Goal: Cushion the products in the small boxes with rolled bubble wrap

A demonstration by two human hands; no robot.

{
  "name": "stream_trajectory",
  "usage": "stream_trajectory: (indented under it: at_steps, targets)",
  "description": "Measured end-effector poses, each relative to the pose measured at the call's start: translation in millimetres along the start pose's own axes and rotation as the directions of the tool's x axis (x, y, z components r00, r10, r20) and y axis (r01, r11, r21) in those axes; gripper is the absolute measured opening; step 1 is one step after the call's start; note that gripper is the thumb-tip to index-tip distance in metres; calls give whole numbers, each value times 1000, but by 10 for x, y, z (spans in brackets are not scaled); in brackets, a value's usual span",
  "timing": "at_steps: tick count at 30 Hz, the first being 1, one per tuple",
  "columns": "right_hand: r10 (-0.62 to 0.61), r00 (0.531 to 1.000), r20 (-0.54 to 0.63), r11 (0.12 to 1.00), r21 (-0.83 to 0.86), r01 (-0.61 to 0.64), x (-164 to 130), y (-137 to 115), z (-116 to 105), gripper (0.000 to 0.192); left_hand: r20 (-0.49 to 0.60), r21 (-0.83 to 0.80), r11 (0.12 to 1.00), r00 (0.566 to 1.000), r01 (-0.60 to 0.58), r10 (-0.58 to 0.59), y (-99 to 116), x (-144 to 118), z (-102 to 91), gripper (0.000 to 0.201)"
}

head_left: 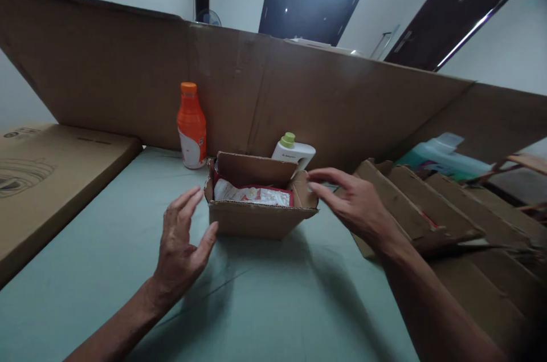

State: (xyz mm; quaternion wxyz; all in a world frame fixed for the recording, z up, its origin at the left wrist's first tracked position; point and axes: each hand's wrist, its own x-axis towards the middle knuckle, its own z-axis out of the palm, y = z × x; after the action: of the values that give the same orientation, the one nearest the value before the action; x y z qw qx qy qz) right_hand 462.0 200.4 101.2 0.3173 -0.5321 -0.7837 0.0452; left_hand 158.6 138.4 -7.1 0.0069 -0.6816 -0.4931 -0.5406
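Observation:
A small cardboard box stands on the table with its top flaps raised. Inside lies a red and white printed packet, its lower part hidden by the box's front wall. My left hand is open beside the box's left end, thumb and fingers spread apart, with nothing in it. At the other end, my right hand has its fingertips right by the right flap. Its thumb and forefinger are slightly apart; whether they touch the cardboard is hard to tell.
Behind the box stand an orange bottle and a white bottle with a green cap. A tall cardboard sheet spans the back. A flat carton lies left. Several folded boxes and a teal bottle are at right.

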Motion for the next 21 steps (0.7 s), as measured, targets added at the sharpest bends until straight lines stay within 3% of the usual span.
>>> stream_trajectory:
  at_steps: [1,3,5,8,10,12,14,17,19,21]
  targets:
    - [86,992,-94,996,38,-83,-170,97,-46,23,48,-43,994,994,104,-102,-65,-43,-2,65]
    - [234,957,-169,967,138,-212,-491,279,43,25,182,-135,941,941,310,-284,-198,-110,43,71]
    - [297,951,-84,927,262,-267,-703,402,342,40,295,-230,860,874,456,-385,-299,-120,162,77]
    - [307,950,53,849,436,-298,-766,437,890,64,408,-365,737,809,569,-423,-327,-52,418,71]
    - [325,942,77,804,502,-318,-770,383,1117,59,431,-427,677,793,599,-430,-266,-34,549,66]
    - [347,935,68,791,515,-330,-890,286,1180,50,401,-429,670,792,606,-460,-173,-115,559,68]
    - [351,936,32,812,488,-321,-1152,139,1138,42,376,-371,698,787,612,-490,-82,-313,403,69]
    - [267,963,-48,867,448,-218,-1575,-211,1058,37,362,-294,750,795,593,-487,3,-696,-100,61]
    - [164,985,-46,877,465,-124,-1670,-515,1054,43,286,-260,749,789,610,-544,17,-833,-498,60]
    - [83,996,-13,865,497,-66,-1577,-791,1067,52,186,-233,708,745,667,-640,23,-796,-806,63]
